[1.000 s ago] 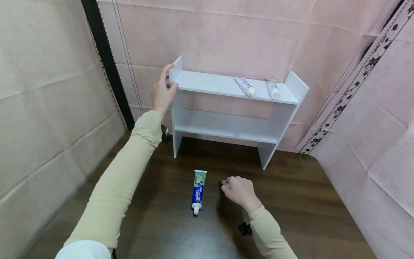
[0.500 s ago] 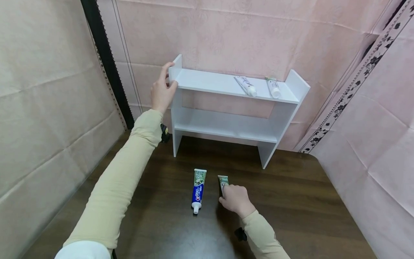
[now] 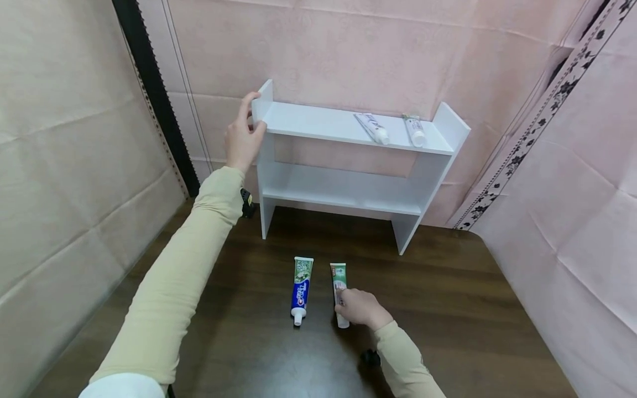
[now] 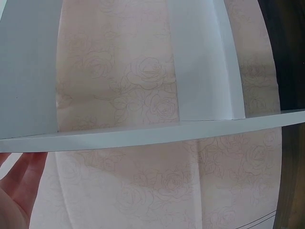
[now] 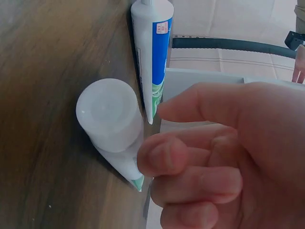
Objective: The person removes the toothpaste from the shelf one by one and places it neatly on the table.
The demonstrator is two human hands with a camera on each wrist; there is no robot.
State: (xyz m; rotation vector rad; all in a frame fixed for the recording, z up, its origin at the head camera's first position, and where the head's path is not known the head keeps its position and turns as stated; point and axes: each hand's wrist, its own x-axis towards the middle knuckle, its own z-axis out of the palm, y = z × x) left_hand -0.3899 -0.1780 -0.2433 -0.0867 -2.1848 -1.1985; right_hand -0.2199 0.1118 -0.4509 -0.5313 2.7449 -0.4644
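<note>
My left hand (image 3: pixel 242 141) holds the upper left side panel of a white two-tier shelf (image 3: pixel 343 189), and some of its fingers pass behind the panel in the left wrist view. My right hand (image 3: pixel 363 308) is beside a green-and-white toothpaste tube (image 3: pixel 339 275) lying on the table. In the right wrist view, thumb and loosely curled fingers stand apart, with the tube's white cap (image 5: pixel 108 112) close by; whether a fingertip touches it is unclear. Left of it lies a blue-and-green Crest toothpaste tube (image 3: pixel 301 287), cap toward me.
Two more toothpaste tubes, one white and purple (image 3: pixel 372 128) and one white and green (image 3: pixel 414 131), lie on the shelf's upper board toward the right. The shelf stands at the back of the dark wooden table (image 3: pixel 249 337). Pale cloth walls (image 3: pixel 348 50) surround it.
My right hand has moved left and toward me, and its tube now lies beside the Crest tube with much more of it showing. The left hand keeps its hold on the shelf.
</note>
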